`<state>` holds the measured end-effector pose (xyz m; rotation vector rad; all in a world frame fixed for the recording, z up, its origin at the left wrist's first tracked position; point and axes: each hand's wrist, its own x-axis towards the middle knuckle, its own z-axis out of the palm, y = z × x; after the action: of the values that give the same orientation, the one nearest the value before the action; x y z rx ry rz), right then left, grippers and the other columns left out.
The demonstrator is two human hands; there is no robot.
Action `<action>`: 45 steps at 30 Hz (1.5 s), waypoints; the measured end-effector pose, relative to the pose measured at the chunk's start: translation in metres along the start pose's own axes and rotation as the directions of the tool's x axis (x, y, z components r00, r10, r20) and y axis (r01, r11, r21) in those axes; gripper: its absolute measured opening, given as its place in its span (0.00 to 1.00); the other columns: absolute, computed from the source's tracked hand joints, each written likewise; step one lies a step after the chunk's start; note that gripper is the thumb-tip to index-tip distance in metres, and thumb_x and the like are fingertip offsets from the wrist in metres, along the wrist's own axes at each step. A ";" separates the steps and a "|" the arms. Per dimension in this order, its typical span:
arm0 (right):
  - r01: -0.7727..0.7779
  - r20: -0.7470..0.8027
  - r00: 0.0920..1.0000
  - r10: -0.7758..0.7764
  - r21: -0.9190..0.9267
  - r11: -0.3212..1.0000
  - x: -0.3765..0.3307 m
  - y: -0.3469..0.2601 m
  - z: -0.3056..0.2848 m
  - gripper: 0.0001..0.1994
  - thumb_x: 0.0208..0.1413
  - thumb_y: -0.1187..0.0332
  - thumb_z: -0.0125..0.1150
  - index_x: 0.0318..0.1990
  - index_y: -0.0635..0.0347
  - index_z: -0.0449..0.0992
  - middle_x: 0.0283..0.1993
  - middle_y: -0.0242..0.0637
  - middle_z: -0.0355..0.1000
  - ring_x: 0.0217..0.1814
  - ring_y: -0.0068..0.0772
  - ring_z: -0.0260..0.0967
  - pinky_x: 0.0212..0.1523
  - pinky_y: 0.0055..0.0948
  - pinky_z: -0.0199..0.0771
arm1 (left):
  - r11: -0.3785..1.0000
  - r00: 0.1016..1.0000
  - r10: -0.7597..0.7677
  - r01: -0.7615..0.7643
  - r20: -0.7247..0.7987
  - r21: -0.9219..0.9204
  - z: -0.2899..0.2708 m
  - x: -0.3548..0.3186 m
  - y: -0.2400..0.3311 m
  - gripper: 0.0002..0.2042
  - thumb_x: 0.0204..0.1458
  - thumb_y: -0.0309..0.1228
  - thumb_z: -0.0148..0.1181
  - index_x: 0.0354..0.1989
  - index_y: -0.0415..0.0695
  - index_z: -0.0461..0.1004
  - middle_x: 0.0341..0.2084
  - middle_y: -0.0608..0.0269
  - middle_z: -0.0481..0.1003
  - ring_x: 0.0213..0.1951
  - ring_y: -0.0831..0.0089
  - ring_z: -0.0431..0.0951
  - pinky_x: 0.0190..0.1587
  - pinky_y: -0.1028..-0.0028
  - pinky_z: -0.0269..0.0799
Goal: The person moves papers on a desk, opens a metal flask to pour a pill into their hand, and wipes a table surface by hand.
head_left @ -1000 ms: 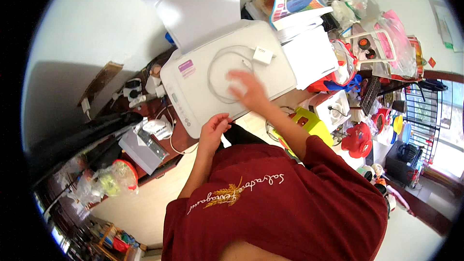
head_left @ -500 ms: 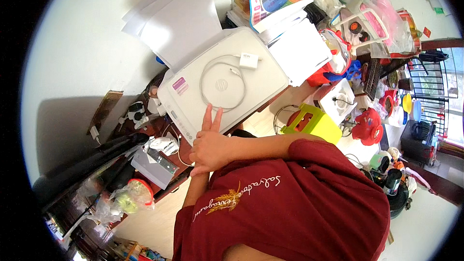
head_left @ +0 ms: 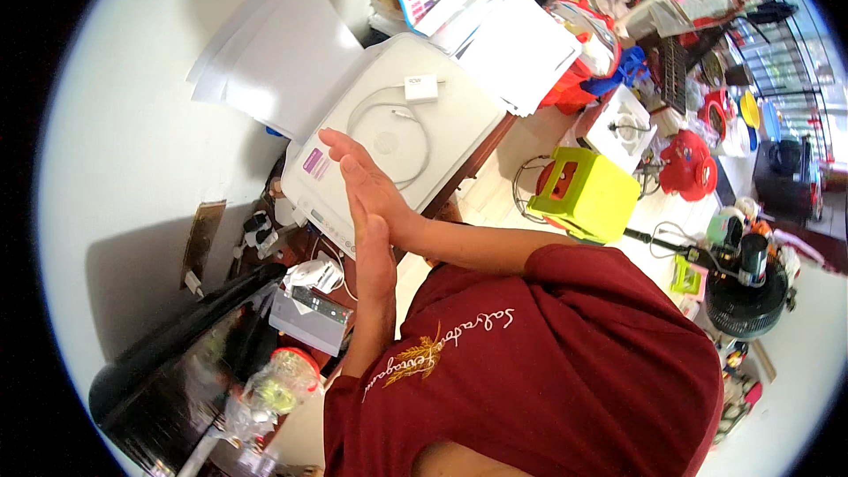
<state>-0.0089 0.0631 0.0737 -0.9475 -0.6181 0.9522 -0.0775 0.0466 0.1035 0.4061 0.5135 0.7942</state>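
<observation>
My right hand (head_left: 389, 199) reaches in from the right with its fingers held out straight. Against it, palm side in, rests my left hand (head_left: 374, 252), whose fingers are partly hidden. Both hands are above the lower left part of a white flatbed printer (head_left: 473, 110) and hold nothing. On the printer's lid lie a looped white charging cable (head_left: 427, 146) and a white power adapter (head_left: 420, 88), just beyond my fingers.
White paper (head_left: 283, 53) stands behind the printer, with more sheets (head_left: 521, 49) to its right. A lime-green stool (head_left: 587, 194) and a black fan (head_left: 746, 296) are at right. Below left are a grey box (head_left: 305, 322) and a black screen (head_left: 168, 380).
Earlier, my right hand lay across the left one with two fingers pointing out. Now the two hands are pressed flat together, fingers straight. The view has shifted; the cable and adapter stay on the lid.
</observation>
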 end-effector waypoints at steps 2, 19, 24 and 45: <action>-0.025 -0.058 0.998 0.023 -0.030 0.999 -0.011 -0.003 0.004 0.24 0.62 0.54 0.34 0.59 0.59 0.59 0.64 0.43 0.50 0.68 0.39 0.42 0.66 0.32 0.40 | 0.818 0.991 0.078 -0.124 0.106 0.562 -0.021 0.001 -0.010 0.32 0.58 0.43 0.36 0.66 0.39 0.35 0.66 0.58 0.38 0.67 0.66 0.37 0.65 0.70 0.30; -0.008 -0.041 0.999 0.003 -0.116 0.993 -0.168 0.010 -0.001 0.13 0.55 0.65 0.52 0.43 0.64 0.64 0.45 0.40 0.63 0.51 0.33 0.60 0.51 0.32 0.62 | 0.442 0.692 -0.427 -0.403 0.582 0.802 -0.044 -0.062 0.008 0.28 0.34 0.42 0.61 0.47 0.44 0.72 0.54 0.48 0.62 0.52 0.61 0.66 0.52 0.66 0.62; -0.037 0.029 0.999 0.037 -0.010 0.999 -0.190 0.008 -0.013 0.13 0.56 0.64 0.50 0.42 0.64 0.65 0.44 0.39 0.62 0.51 0.31 0.60 0.51 0.31 0.61 | 0.279 0.602 -0.539 -0.532 0.589 0.799 -0.039 -0.082 0.001 0.31 0.37 0.45 0.64 0.51 0.42 0.69 0.55 0.52 0.59 0.50 0.62 0.66 0.51 0.65 0.63; -0.119 -0.375 0.824 0.425 0.618 0.777 -0.201 -0.108 -0.217 0.18 0.54 0.51 0.51 0.47 0.49 0.70 0.60 0.20 0.58 0.53 0.21 0.58 0.48 0.32 0.58 | 0.279 0.676 -0.515 -0.449 0.527 0.849 0.075 -0.067 -0.229 0.31 0.50 0.40 0.54 0.60 0.36 0.54 0.60 0.47 0.50 0.63 0.58 0.49 0.62 0.64 0.45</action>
<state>0.1123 -0.2268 0.0594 -0.6945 0.2734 1.0230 0.0550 -0.1610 0.0625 1.8676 0.1219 0.0385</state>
